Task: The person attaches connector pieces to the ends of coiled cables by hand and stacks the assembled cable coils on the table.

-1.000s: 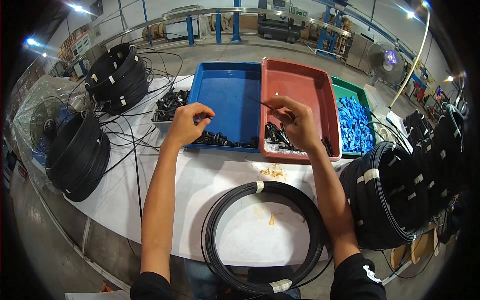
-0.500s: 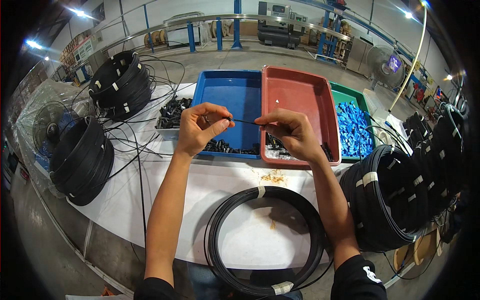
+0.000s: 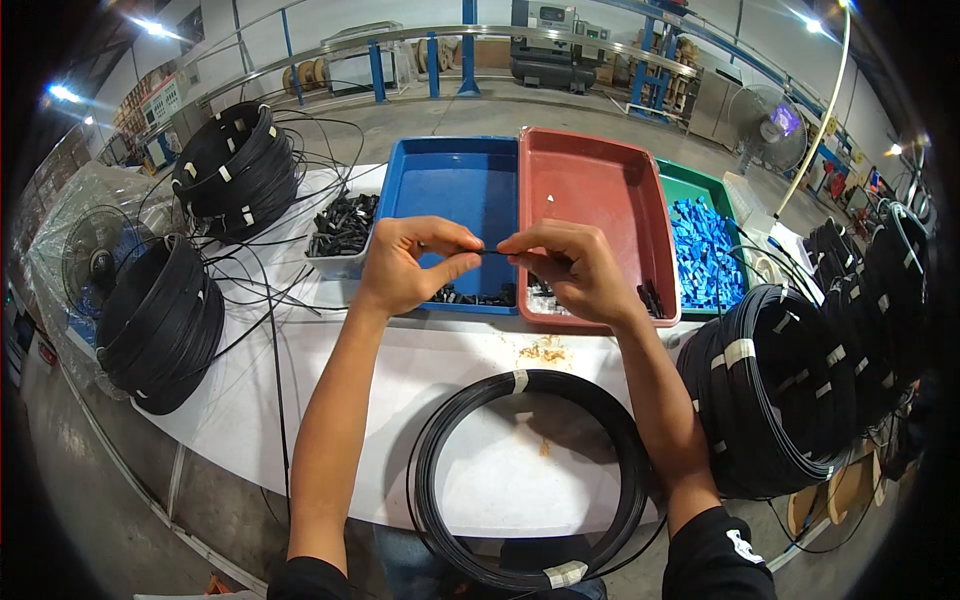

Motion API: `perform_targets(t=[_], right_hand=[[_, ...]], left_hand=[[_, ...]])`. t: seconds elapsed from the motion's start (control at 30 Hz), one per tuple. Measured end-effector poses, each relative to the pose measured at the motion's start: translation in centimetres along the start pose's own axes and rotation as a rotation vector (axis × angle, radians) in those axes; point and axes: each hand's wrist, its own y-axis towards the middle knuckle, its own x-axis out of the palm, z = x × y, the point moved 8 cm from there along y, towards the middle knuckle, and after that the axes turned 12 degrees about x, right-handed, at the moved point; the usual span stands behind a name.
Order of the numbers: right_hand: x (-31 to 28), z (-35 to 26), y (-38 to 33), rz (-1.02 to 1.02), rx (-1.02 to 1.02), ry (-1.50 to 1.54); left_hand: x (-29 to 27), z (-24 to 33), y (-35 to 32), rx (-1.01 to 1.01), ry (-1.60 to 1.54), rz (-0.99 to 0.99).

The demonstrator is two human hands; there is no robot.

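Note:
My left hand [image 3: 405, 268] and my right hand [image 3: 582, 272] face each other above the front of the trays, both pinched closed. Between their fingertips runs a thin black cable [image 3: 490, 251], with only a short stretch showing; the fingers hide its ends. Below, a flat coil of black cable [image 3: 427, 470] lies at the table's near edge, bound with pale tape and partly overhanging. Behind my hands stand a blue tray [image 3: 455, 180] and a red tray [image 3: 590, 190], both with small black parts along their near sides; white pieces also lie in the red one.
A green tray [image 3: 690, 180] of blue clips [image 3: 705, 245] stands to the right. Left of the blue tray is a white bin [image 3: 335, 268] of black parts. Tall cable coils [image 3: 160, 330] stand at left, more coils [image 3: 718, 410] at right. Loose cables trail across the table's left side.
My hands have drawn closer together, so less of the black cable shows between them. The left hand has shifted a little to the right.

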Motion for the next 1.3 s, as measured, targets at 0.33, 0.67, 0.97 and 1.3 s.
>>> perform_targets(t=[0.33,0.67,0.97,1.3], right_hand=[[-0.3,1.7,-0.4,-0.042,0.093,0.057],[6.2,6.5,-6.5,-0.253,0.103,-0.165],[7.1,5.7,-7.7,-0.338,0.101,-0.220],[7.4,5.9,-7.4,-0.333,0.078,-0.238]], left_hand=[[4.8,5.1,1.5,0.140,0.564,-0.081],[2.7,-1.1,1.3,-0.217,0.630,-0.356],[14.4,-6.7,4.1,0.155,0.903,-0.914],[16.8,-9.9,3.6,0.075,0.995,-1.064]])
